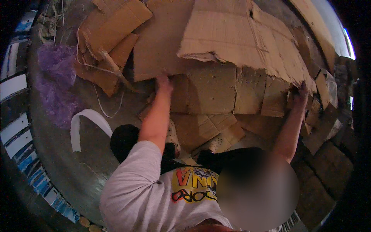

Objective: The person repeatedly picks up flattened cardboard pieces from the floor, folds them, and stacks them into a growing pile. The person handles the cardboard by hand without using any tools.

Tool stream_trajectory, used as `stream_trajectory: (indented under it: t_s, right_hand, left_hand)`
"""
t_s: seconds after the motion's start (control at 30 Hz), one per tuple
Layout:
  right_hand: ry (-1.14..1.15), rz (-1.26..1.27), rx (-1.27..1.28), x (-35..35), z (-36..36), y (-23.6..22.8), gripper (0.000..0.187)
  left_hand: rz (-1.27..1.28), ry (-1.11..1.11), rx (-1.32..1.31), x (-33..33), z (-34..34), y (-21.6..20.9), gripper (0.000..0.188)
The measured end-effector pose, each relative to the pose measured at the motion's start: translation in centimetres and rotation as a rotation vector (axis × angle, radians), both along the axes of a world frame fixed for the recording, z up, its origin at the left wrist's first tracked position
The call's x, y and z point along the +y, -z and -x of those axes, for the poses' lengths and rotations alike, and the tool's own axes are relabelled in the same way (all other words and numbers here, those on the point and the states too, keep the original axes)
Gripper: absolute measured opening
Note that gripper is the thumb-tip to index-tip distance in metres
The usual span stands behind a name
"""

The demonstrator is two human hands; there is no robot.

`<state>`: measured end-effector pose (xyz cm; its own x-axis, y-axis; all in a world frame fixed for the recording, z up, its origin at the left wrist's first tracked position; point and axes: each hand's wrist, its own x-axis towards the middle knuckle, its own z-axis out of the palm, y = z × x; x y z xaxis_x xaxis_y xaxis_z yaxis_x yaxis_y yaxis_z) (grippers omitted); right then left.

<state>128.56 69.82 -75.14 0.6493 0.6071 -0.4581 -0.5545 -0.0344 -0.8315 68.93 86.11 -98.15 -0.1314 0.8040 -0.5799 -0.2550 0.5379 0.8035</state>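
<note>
A large torn cardboard sheet [228, 34] slopes across the far side of a heap of flattened cardboard. My right hand [303, 91] is closed on its ragged near right corner. Beneath it, to the left, lies another flat cardboard sheet [158, 46]; its near edge is pinched in my left hand [164, 83], which is slightly blurred with the fingertips partly hidden. Between my hands a creased cardboard panel [212, 91] shows below the torn sheet. More flat cardboard pieces [189, 129] lie around my shoes.
Crumpled purple plastic film [58, 83] and a curved white strip [92, 114] lie on the floor at left. Loose cardboard scraps [119, 23] and thin straps sit at the far left. White and blue packages [38, 178] line the left rim. Cardboard [328, 170] is piled at right.
</note>
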Motion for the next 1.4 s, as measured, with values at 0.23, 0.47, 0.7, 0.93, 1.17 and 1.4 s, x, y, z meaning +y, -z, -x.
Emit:
stream_trajectory:
  t_s: [0.23, 0.47, 0.7, 0.93, 1.17, 1.4]
  right_hand:
    - [0.128, 0.223, -0.136, 3.8, 11.4, 9.2, 0.035]
    - [0.339, 0.309, 0.128, 0.7, 18.4, 11.0, 0.039]
    - [0.198, 0.058, 0.438, -0.4, 26.7, 13.1, 0.039]
    - [0.112, 0.140, 0.385, 7.0, 30.8, 14.8, 0.020]
    - [-0.216, 0.171, 0.384, 5.0, 25.7, 15.4, 0.037]
    - [-0.068, 0.292, 0.293, 2.1, 29.2, 14.5, 0.040]
  left_hand:
    - [0.495, -0.262, -0.634, -5.8, -11.6, -1.5, 0.059]
    - [0.341, -0.586, -0.841, -6.3, -13.1, -7.5, 0.074]
    - [0.176, -0.492, -0.423, -4.9, -15.4, -9.8, 0.084]
    - [-0.041, 0.947, 0.346, -5.2, -13.5, -7.4, 0.059]
    - [-0.150, 1.320, 1.360, 9.2, 10.6, -5.5, 0.035]
    - [-0.022, 0.960, 1.894, 11.0, 20.2, -3.9, 0.049]
